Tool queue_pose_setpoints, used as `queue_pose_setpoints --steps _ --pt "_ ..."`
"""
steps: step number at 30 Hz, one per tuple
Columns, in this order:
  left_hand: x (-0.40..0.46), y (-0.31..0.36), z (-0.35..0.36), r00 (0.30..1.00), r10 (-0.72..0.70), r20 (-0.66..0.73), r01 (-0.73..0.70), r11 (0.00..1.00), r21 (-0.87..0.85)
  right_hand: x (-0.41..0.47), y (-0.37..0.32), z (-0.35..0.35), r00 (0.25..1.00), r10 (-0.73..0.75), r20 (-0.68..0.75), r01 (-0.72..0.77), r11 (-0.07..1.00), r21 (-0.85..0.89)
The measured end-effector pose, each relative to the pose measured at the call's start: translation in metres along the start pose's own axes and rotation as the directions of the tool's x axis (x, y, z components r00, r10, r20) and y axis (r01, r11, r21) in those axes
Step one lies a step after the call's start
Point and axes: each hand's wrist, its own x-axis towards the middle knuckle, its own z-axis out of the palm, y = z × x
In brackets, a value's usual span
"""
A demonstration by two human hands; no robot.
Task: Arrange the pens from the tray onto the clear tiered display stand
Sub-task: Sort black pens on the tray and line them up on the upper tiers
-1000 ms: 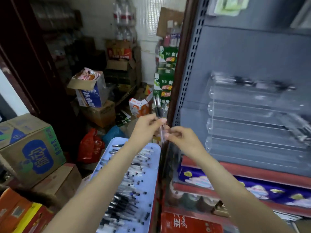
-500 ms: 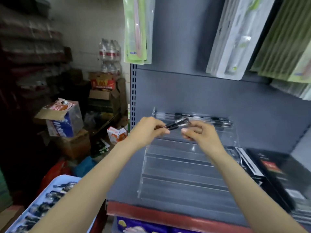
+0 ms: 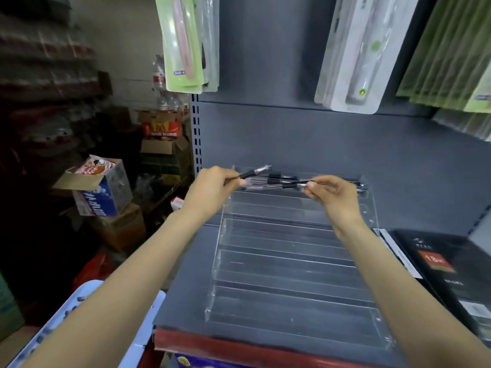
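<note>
Up on the grey shelf (image 3: 186,274), both hands' fingers (image 3: 314,185) pinch pens (image 3: 268,183) over the clear stand (image 3: 292,261)

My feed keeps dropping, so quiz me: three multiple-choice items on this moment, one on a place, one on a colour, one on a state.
1. Where are both hands working?
A. top tier of the stand
B. bottom tier
C. over the tray

2. What colour is the tray?
A. red
B. light blue
C. black

3. How are the stand's lower tiers?
A. full of pens
B. bare
C. covered by a box

Answers:
1. A: the left hand and right hand hold pens at the top tier of the clear stand.
2. B: the tray at lower left is light blue.
3. B: no pens show there.
</note>
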Motion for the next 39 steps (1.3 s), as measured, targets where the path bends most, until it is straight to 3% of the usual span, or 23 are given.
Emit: queue_pose_setpoints --steps 4,8,15,20,24,29,32,36,39 --pt "-0.002 -0.006 -0.002 0.999 -0.034 -0.02 0.033 0.998 -0.051 0.01 0.011 0.004 0.999 -0.039 -0.004 0.037 0.96 -0.278" --pt "0.003 -0.005 0.003 0.998 -0.013 0.057 0.018 0.996 -0.087 0.015 0.014 0.022 0.988 -0.107 0.114 0.153 0.809 -0.568" --pt "0.006 -0.008 0.004 0.998 0.017 0.053 -0.006 0.979 -0.205 0.03 0.019 0.035 0.98 -0.117 0.163 0.2 0.65 -0.733" --pt "0.011 -0.006 0.011 0.997 0.036 0.062 -0.02 0.97 -0.24 0.029 0.024 0.031 0.98 -0.07 0.188 0.191 0.61 -0.769" --pt "0.023 0.005 0.021 0.993 0.083 0.086 -0.063 0.975 -0.214 0.026 0.015 0.017 0.984 -0.084 0.157 0.172 0.676 -0.716" --pt "0.046 0.04 0.047 0.985 0.149 0.082 -0.125 0.962 -0.242 0.028 -0.006 -0.038 0.973 -0.222 -0.058 0.142 0.782 -0.607" --pt "0.064 0.067 0.07 0.976 0.195 0.094 -0.169 0.958 -0.233 0.037 -0.007 -0.079 0.948 -0.269 -0.172 0.099 0.761 -0.642" --pt "0.089 0.098 0.1 0.969 0.205 0.141 -0.176 0.965 -0.192 0.054 0.008 -0.113 0.989 -0.049 -0.139 -0.051 0.772 -0.634" --pt "0.1 0.107 0.115 0.966 0.165 0.2 -0.138 0.98 -0.143 0.06 0.017 -0.123 0.999 0.019 -0.027 -0.032 0.806 -0.592"
